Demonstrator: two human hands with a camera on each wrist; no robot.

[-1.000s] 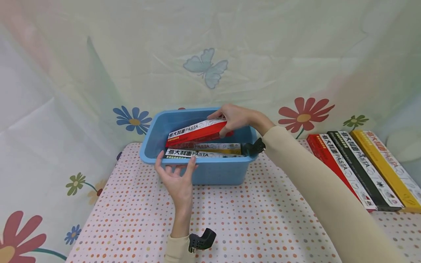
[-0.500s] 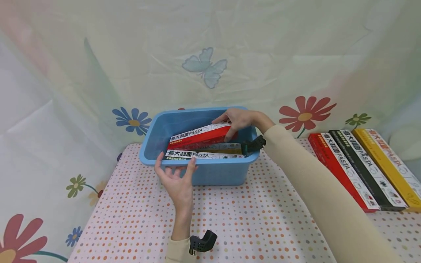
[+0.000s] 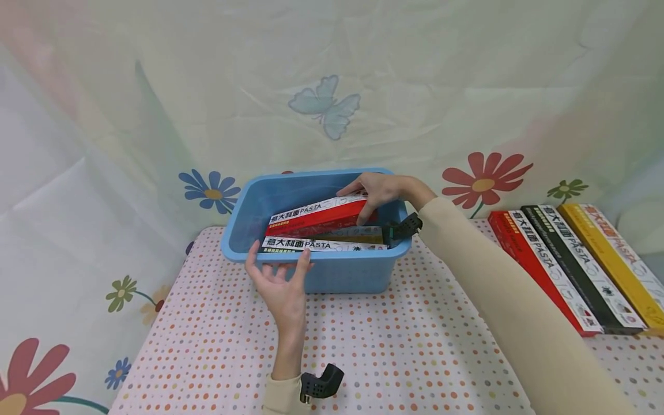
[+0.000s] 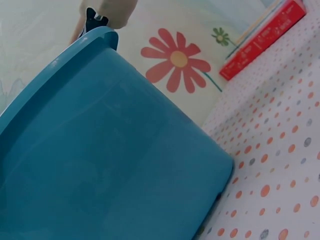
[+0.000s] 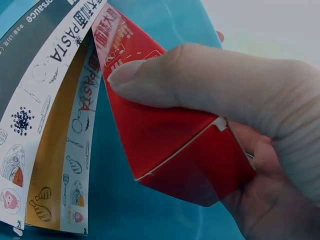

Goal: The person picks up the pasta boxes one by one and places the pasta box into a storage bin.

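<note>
Red cardboard carton [image 3: 317, 217], white band reading 意大利面 PASTA, is inside the blue tub [image 3: 349, 276]. Right hand [image 3: 381, 189] grips its right end, thumb on the red face. Shape: long, square-edged. Long axis roughly left to right, slanted; right end higher in head view. Left hand [image 3: 280, 291] holds the smooth tub's front rim, fingers bent. Nearer side: dark box [image 3: 327, 245], also marked PASTA, and yellow box [image 5: 45, 185]. Three more PASTA boxes [image 3: 583, 270] lie right, on dotted cloth [image 3: 394, 346].
</note>
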